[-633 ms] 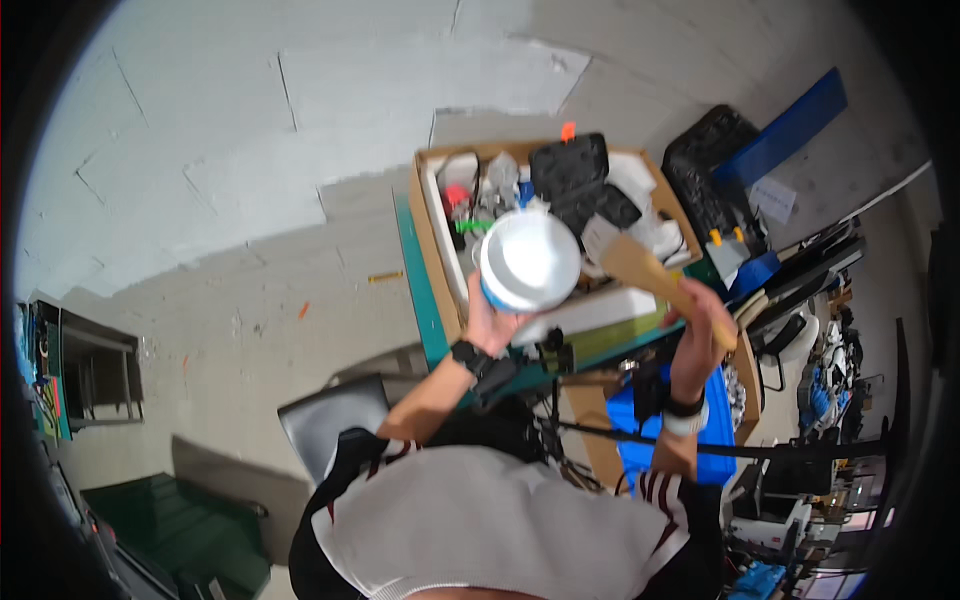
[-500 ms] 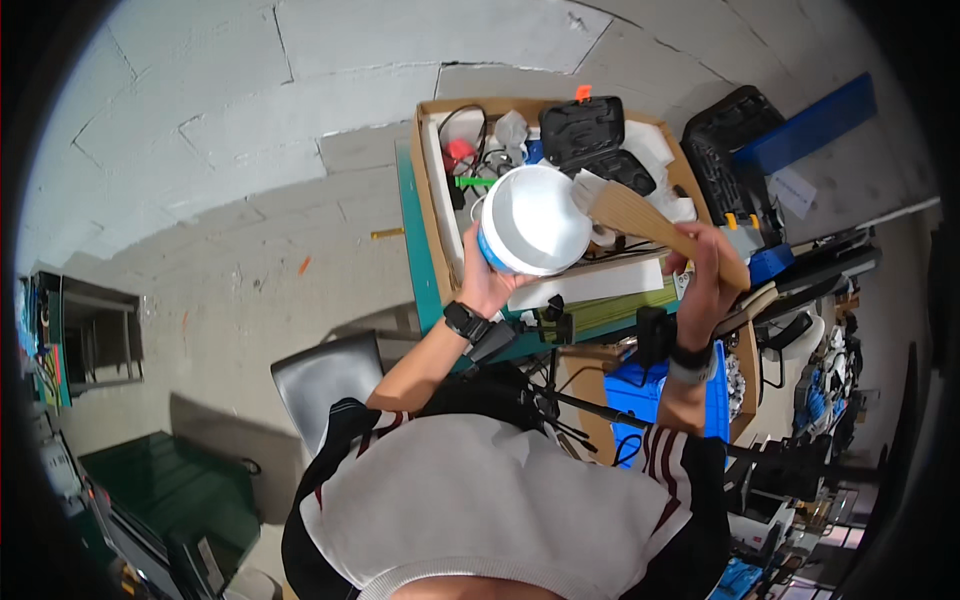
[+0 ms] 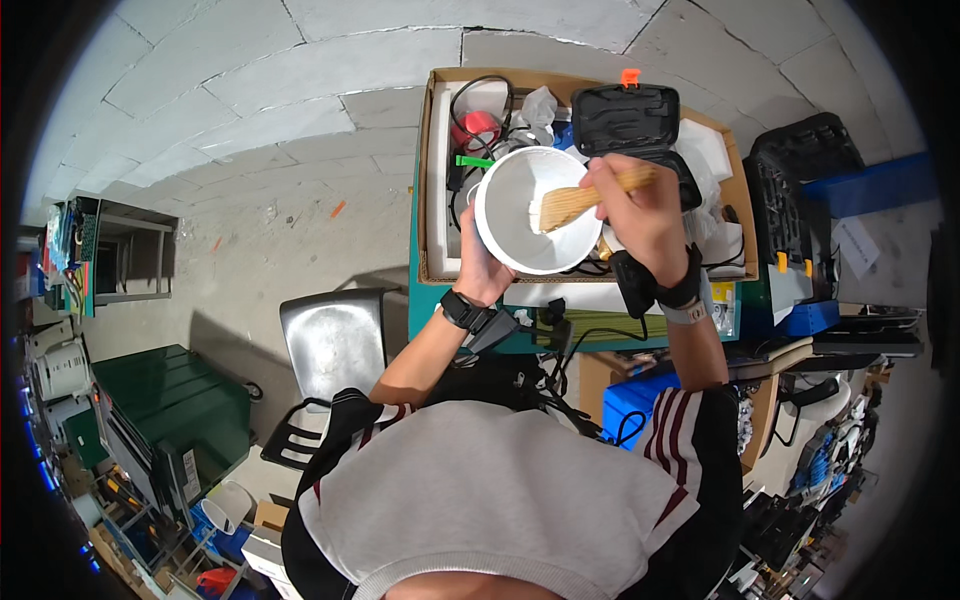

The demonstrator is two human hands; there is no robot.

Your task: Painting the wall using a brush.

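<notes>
A white plastic bucket (image 3: 520, 190) is tilted toward me, its round mouth facing up and its inside white. My left hand (image 3: 483, 262) is closed around the bucket's lower left side. In my right hand (image 3: 640, 215) is a flat paintbrush (image 3: 572, 207) with a wooden handle, gripped near its wide end. The brush's head reaches over the rim into the bucket, with pale bristles close to the inner wall; I cannot tell whether they touch it. Behind the bucket lies a cardboard box (image 3: 433, 200) full of mixed items.
The box holds an open black tool case (image 3: 625, 118), a red item (image 3: 475, 130), cables and plastic bags. It stands on a green table (image 3: 425, 325). Another black case (image 3: 800, 200) lies at the right. A chair (image 3: 333, 340) and a dark green cabinet (image 3: 180, 410) stand left.
My right hand has moved left and forward, bringing the brush head from beside the rim into the bucket. The left hand keeps its hold on the bucket.
</notes>
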